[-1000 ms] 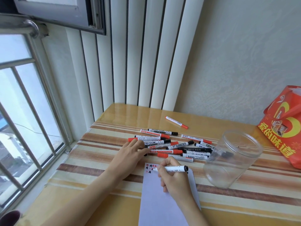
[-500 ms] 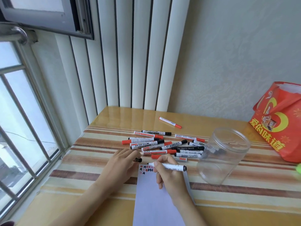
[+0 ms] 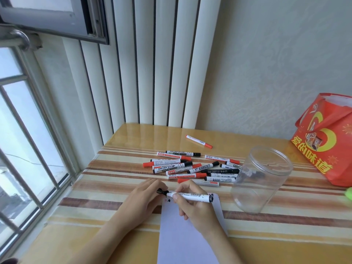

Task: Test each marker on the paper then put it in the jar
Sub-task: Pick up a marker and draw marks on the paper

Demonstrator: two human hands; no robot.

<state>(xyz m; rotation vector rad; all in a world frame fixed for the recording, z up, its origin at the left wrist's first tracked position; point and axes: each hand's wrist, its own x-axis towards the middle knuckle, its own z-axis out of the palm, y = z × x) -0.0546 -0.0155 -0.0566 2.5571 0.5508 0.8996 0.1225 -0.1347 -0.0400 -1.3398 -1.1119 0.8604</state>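
A black marker (image 3: 190,195) is being gripped by the right hand (image 3: 192,204) over the paper (image 3: 186,237) while its cap (image 3: 161,191) is apparently being pinched by the left hand (image 3: 146,199), so recapping and dropping it into the jar (image 3: 261,180) is being called for next.

Markers (image 3: 182,154) read "WHITEBOARD"; the red bag (image 3: 323,141) reads "爱的味道".

We see a glossy wooden table (image 3: 133,134) pushed against the wall, most of it covered by a striped cloth (image 3: 106,202) in brown, cream and orange. On the cloth lies a heap of markers (image 3: 192,168) — red caps and black caps mixed — and one red marker (image 3: 199,141) lies apart on the bare wood behind. A clear jar (image 3: 261,181) stands to the right, a white paper (image 3: 188,237) lies near us, and a red bag (image 3: 329,141) stands at the far right.
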